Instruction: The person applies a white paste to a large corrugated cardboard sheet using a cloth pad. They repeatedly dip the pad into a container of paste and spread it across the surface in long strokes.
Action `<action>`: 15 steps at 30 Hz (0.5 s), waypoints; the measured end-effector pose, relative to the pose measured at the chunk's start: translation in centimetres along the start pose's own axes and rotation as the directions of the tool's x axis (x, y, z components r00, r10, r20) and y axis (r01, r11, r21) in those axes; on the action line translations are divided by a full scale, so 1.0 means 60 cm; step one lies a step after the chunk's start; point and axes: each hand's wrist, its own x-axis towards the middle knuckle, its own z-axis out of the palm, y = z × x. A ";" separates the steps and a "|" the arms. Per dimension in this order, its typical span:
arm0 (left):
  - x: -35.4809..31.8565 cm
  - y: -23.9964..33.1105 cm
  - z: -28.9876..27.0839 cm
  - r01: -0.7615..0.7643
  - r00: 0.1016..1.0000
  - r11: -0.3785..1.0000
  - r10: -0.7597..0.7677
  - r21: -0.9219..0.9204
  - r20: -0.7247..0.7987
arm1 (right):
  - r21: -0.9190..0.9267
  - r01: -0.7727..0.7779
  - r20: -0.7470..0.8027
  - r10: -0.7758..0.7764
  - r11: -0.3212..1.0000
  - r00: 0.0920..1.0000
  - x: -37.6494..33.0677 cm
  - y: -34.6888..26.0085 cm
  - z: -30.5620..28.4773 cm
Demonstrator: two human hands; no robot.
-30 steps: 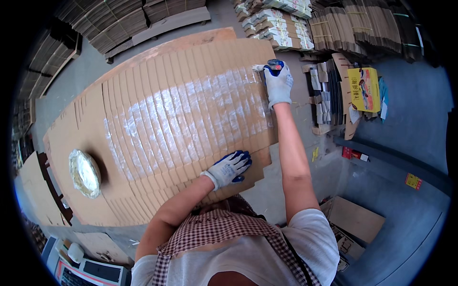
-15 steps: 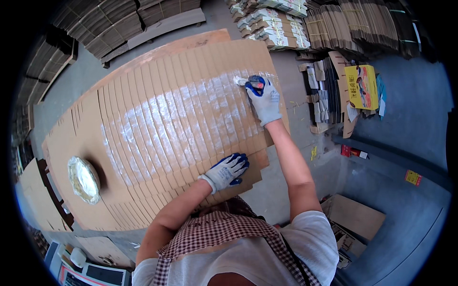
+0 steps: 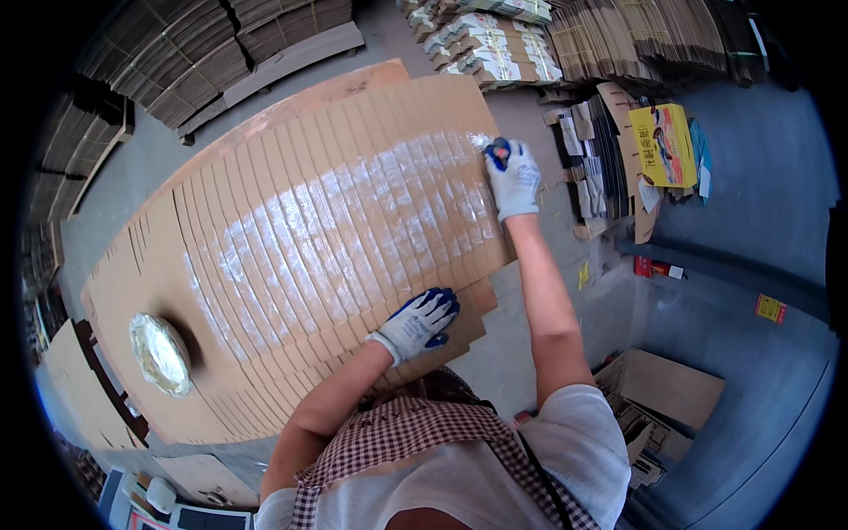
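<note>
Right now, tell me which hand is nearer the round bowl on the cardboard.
Left. The left hand rests on the cardboard sheets to the right of the bowl; the right hand is at the far right edge.

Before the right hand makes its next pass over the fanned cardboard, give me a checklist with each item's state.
1. Left hand flat on the near edge of the cardboard sheets: ok.
2. Right hand on the sheets' far right edge: ok.
3. Tool in right hand gripped: ok; what kind of tool, cannot tell.
4. Glossy wet band across the sheets: ok in the middle, far left end bare.
5. Round tub on the sheets' left end: ok, out of the hands' way.
</note>
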 end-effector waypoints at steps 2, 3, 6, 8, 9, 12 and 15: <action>0.000 -0.002 0.003 0.005 1.000 1.000 -0.005 0.001 -0.010 | 0.246 -0.060 -0.073 0.080 0.967 0.994 0.011 -0.007 -0.009; -0.002 -0.004 0.004 0.009 1.000 1.000 -0.009 0.002 -0.013 | 0.345 -0.070 -0.078 0.103 0.936 0.992 0.016 -0.014 -0.009; -0.005 -0.002 0.005 0.016 1.000 1.000 -0.016 -0.004 -0.012 | 0.476 -0.043 -0.024 0.061 0.878 0.998 0.027 -0.046 -0.007; -0.004 -0.001 0.003 0.016 1.000 1.000 -0.016 -0.005 0.000 | 0.337 -0.059 0.053 0.043 0.940 0.998 0.045 -0.049 -0.001; -0.003 0.001 0.003 0.018 1.000 1.000 -0.018 -0.007 0.010 | 0.271 -0.047 0.008 0.047 0.962 0.999 0.062 -0.033 0.012; 0.001 0.001 0.003 0.004 1.000 1.000 -0.004 -0.007 0.016 | 0.113 -0.089 -0.033 0.093 0.990 0.995 0.095 0.018 0.031; -0.004 -0.003 0.003 0.029 0.999 1.000 -0.029 0.000 0.026 | 0.122 -0.170 0.061 0.164 0.978 0.985 0.106 -0.030 -0.009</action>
